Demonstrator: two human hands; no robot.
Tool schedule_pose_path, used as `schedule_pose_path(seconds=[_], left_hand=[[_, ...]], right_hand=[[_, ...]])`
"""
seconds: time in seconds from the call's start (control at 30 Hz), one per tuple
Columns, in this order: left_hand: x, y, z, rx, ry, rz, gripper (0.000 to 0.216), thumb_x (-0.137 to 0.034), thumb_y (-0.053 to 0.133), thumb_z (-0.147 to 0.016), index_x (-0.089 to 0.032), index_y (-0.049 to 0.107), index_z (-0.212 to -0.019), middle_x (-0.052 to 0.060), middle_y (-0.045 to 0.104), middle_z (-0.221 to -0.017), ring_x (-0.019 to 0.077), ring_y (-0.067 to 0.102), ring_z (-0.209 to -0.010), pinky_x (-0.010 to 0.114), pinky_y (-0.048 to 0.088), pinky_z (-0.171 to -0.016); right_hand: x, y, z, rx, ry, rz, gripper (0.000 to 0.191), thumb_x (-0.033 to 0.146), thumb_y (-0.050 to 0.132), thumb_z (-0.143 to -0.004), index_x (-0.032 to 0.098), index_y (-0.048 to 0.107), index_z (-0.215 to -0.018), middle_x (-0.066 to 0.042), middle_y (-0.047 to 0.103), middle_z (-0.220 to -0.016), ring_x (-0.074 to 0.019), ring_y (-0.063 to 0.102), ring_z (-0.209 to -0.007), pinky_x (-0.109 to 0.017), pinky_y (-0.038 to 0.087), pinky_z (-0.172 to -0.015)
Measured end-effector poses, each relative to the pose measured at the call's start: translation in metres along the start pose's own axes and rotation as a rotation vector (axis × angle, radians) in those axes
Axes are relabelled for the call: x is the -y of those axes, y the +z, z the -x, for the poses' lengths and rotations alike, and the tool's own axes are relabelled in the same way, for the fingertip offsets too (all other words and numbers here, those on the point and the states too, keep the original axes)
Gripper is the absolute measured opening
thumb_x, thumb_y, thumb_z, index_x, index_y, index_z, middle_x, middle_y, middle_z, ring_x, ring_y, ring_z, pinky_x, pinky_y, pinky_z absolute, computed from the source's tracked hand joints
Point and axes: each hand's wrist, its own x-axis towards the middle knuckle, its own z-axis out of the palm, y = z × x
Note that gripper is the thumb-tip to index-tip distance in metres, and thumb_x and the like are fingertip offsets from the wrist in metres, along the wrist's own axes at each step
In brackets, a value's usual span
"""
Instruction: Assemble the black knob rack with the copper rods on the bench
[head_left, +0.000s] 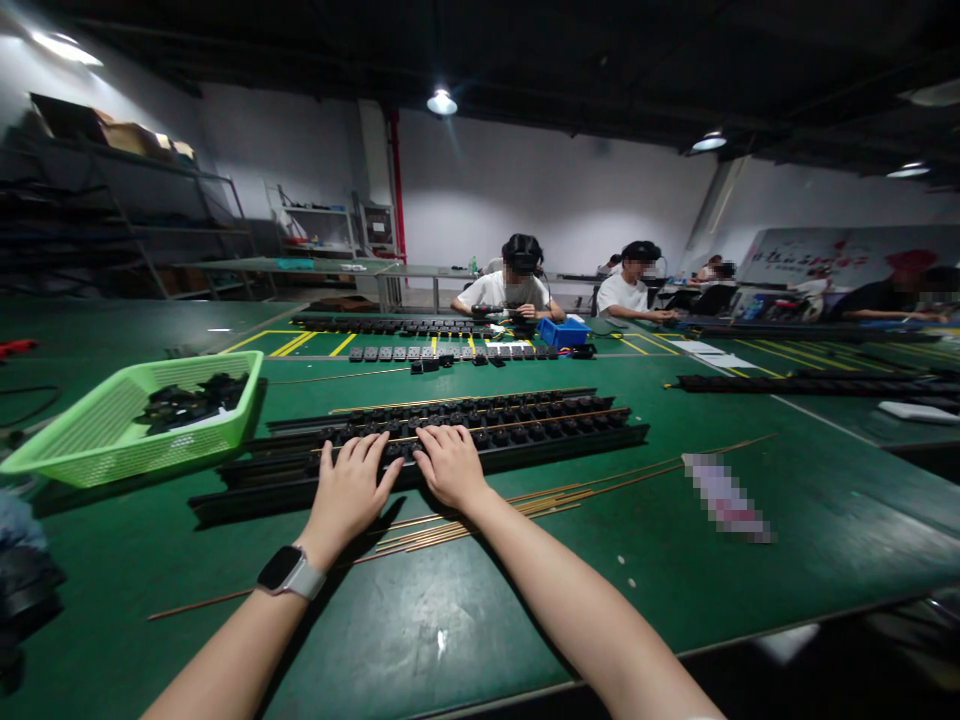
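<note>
Several long black rails [525,455] lie side by side in front of me, with rows of small black modules [536,430] in them. A thin brass rod [510,427] runs lengthwise along the modules. My left hand [351,490], with a watch on its wrist, rests on the near rails with fingers spread and thumb apart. Close to its right, my right hand [452,468] lies over the same rails, fingers bent forward and thumb apart. The fingertips touch the modules near the rod; exact contact is partly hidden. Several loose brass rods [540,502] lie nearer me, under my right forearm.
At left stands a light green basket [112,450] holding black parts. Across the green table [750,600], a person [510,290] works by a blue bin [564,331] and a row of grey modules [405,353]. Another black rail assembly [810,384] lies at right.
</note>
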Motion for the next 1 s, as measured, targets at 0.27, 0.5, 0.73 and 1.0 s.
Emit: schedule_pose_path(seconds=[0.27,0.5,0.73,1.0], left_hand=[[0.007,0.009,0.001,-0.001,0.004,-0.027,0.062,-0.056,0.036,-0.109,-0.019,0.058,-0.153,0.018,0.065,-0.149,0.0369,0.054,-0.14,0.07,0.016,-0.129],[0.005,0.011,0.002,-0.007,-0.007,-0.04,0.062,-0.056,0.037,-0.108,-0.019,0.057,-0.153,0.019,0.065,-0.148,0.0372,0.052,-0.14,0.07,0.015,-0.129],[0.005,0.013,0.003,-0.017,-0.006,-0.045,0.063,-0.056,0.038,-0.108,-0.017,0.055,-0.155,0.02,0.063,-0.148,0.0376,0.051,-0.141,0.071,0.014,-0.13],[0.004,0.012,0.003,-0.016,-0.002,-0.049,0.063,-0.056,0.038,-0.108,-0.017,0.055,-0.154,0.02,0.063,-0.148,0.0381,0.051,-0.141,0.072,0.015,-0.129]], right_hand=[[0.008,0.001,-0.002,-0.011,-0.04,0.01,0.054,0.053,0.046,-0.114,0.028,0.049,-0.161,-0.008,0.056,-0.163,-0.0279,0.043,-0.152,-0.054,0.022,-0.129],[0.006,-0.002,0.001,0.0,-0.012,0.01,0.054,0.051,0.048,-0.113,0.027,0.048,-0.162,-0.009,0.06,-0.159,-0.0286,0.049,-0.145,-0.054,0.025,-0.128],[-0.002,0.0,0.004,-0.029,0.036,0.017,0.051,0.049,0.049,-0.113,0.028,0.051,-0.159,-0.011,0.06,-0.157,-0.0292,0.05,-0.144,-0.056,0.02,-0.13],[-0.01,-0.003,0.008,-0.059,0.084,0.02,0.051,0.049,0.049,-0.113,0.024,0.052,-0.158,-0.012,0.061,-0.156,-0.0293,0.05,-0.144,-0.055,0.021,-0.131]])
